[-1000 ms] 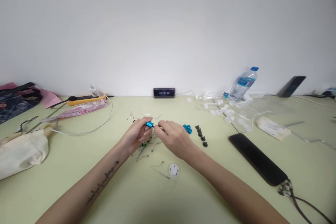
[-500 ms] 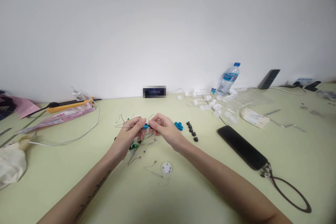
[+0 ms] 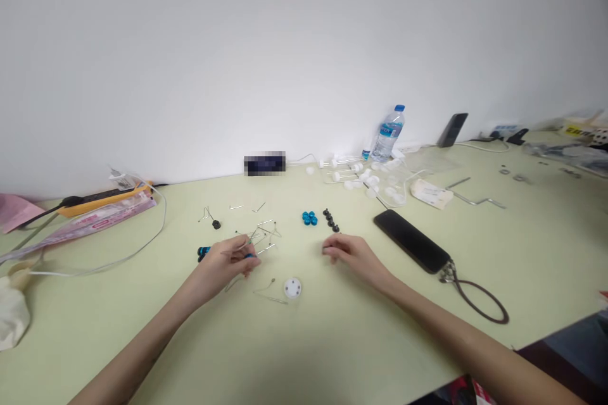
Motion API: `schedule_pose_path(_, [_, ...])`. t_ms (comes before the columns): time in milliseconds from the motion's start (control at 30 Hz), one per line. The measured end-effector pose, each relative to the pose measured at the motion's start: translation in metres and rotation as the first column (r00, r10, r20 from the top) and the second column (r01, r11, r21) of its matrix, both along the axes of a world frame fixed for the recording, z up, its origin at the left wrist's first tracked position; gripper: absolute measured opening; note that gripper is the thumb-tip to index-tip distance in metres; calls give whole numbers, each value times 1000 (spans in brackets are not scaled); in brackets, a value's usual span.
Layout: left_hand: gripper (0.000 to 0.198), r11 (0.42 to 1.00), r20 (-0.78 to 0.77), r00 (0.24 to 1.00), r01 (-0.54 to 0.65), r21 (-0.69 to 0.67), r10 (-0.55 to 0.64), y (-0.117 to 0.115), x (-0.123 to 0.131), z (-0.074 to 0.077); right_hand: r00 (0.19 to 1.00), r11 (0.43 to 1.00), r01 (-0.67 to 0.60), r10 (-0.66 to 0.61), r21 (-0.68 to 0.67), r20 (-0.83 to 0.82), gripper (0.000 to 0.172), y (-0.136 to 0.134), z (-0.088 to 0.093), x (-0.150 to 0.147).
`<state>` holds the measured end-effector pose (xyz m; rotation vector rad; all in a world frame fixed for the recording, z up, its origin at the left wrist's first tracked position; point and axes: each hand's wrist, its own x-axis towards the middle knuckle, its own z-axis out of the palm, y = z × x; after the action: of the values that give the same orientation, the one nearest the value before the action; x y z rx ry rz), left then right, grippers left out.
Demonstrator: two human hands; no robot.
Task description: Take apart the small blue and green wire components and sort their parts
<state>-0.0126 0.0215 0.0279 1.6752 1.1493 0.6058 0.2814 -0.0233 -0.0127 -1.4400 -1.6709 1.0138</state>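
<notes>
My left hand (image 3: 227,262) is pinched on a thin metal wire carrying a small blue piece (image 3: 249,255), low over the pale green table (image 3: 332,342). More bent wires (image 3: 264,231) lie just beyond it, and a blue and black piece (image 3: 204,252) sits to its left. My right hand (image 3: 352,254) rests apart to the right with its fingers curled. A tiny dark bit shows at its fingertips, too small to name. Blue beads (image 3: 308,218) and black beads (image 3: 331,220) lie just beyond that hand. Between the hands lie a white disc (image 3: 293,288) and a bent wire (image 3: 268,294).
A black phone (image 3: 411,240) with a looped strap (image 3: 481,301) lies right of my right hand. Behind it are white-capped tubes (image 3: 365,177), a water bottle (image 3: 388,133) and a metal crank rod (image 3: 475,200). At left sit a yellow power strip (image 3: 102,199), a pink packet (image 3: 90,221) and a white cloth bag (image 3: 9,316).
My hands were together on the blue piece and wire. They have parted: the left hand keeps the wire and dropped toward the table, the right moved right toward the black beads. The view swung right.
</notes>
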Motion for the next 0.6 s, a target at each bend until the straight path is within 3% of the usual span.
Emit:
schedule_pose_path(100, [15,999,-132,991,-18,47,24,-11,-22,-19,994,994,111,-111,-23,-11,14,-19,-17,27])
schedule_pose_path(300, [22,967,-265,931,-223,125,249,-32,-64,-45,950,957,214,-251,197,187,18,-19,-24,39])
schedule_pose_path(400, [25,946,-308,897,-275,171,317,-37,-72,-47,934,952,201,-257,232,249,16,-10,-24,38])
schedule_pose_path(600, [20,940,-548,772,-191,282,322,-28,-82,-40,923,936,207,-283,285,261,10,1,-34,42])
